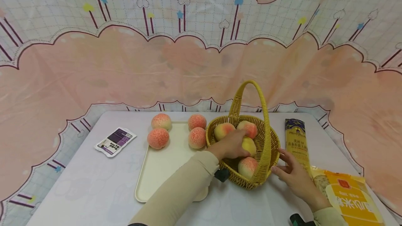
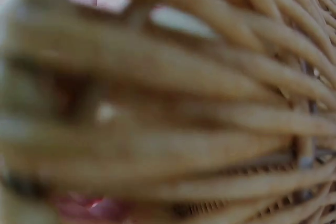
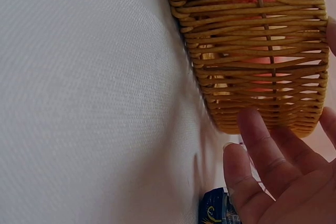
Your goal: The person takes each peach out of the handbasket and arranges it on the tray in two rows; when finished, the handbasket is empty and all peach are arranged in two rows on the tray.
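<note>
A yellow wicker basket [image 1: 241,182] with a tall arched handle stands right of centre in the head view, several peaches in it. My left hand [image 1: 230,145] reaches over its near-left rim and grips a yellowish peach [image 1: 249,146], fingers on its far side and thumb on its near side. Around that hand lie a peach [image 1: 223,130] at the back left, another peach [image 1: 247,128] behind and a speckled peach [image 1: 248,167] in front. My right hand [image 1: 295,175] rests its loosely bent fingers against the basket's right side. Wicker weave [image 2: 157,66] fills the left wrist view, blurred.
Left of the basket is a cream tray [image 1: 157,180], with two peaches [image 1: 158,138] along its left edge and two more peaches [image 1: 197,137] along its right. A white-and-purple packet [image 1: 115,141] lies farther left. A spaghetti pack [image 1: 296,138] and an orange grain bag [image 1: 353,194] lie right.
</note>
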`<state>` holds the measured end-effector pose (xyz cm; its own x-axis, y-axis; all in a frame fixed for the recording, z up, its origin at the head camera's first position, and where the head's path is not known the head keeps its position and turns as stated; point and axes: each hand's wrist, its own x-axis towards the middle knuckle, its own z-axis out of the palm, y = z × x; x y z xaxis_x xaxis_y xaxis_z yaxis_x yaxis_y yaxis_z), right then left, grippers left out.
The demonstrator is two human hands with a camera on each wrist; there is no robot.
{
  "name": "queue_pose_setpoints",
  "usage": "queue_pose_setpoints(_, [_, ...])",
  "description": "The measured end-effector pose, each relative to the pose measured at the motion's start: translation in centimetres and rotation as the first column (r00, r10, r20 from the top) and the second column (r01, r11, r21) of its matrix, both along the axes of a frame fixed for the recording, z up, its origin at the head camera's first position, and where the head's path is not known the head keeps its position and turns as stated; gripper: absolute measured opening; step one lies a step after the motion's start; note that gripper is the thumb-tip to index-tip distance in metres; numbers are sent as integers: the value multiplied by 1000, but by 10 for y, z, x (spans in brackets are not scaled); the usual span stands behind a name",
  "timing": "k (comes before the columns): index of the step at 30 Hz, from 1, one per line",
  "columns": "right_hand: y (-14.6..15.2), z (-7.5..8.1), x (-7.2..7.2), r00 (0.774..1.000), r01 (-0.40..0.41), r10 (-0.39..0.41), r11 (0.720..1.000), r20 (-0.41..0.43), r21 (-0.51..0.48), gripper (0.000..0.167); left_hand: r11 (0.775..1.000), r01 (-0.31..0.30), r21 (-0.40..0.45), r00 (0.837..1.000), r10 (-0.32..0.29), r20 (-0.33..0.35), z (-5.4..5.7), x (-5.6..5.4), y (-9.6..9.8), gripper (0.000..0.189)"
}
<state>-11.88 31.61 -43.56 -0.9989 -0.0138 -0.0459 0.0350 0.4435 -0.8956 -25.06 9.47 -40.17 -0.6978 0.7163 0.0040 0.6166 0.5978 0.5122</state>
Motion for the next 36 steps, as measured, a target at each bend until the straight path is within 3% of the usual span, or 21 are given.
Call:
queue_pose_setpoints(6, [0,-1,0,1000,-2,2,1000,5,-4,74,999,-32,-7,998,32,54,1,3,0,62])
queue_pose_setpoints(13, [0,-1,-1,1000,9,-9,1000,25,9,75,999,-45,21,998,44,48,1,5,-2,67])
queue_pose_setpoints(24, [0,1,0,1000,5,-6,1000,24,10,75,982,-90,166,995,83,48,7,9,-11,75])
queue_pose_setpoints(36, [-3,3,0,1000,10,-10,1000,17,7,73,989,-117,92,993,115,29,10,13,-24,82])
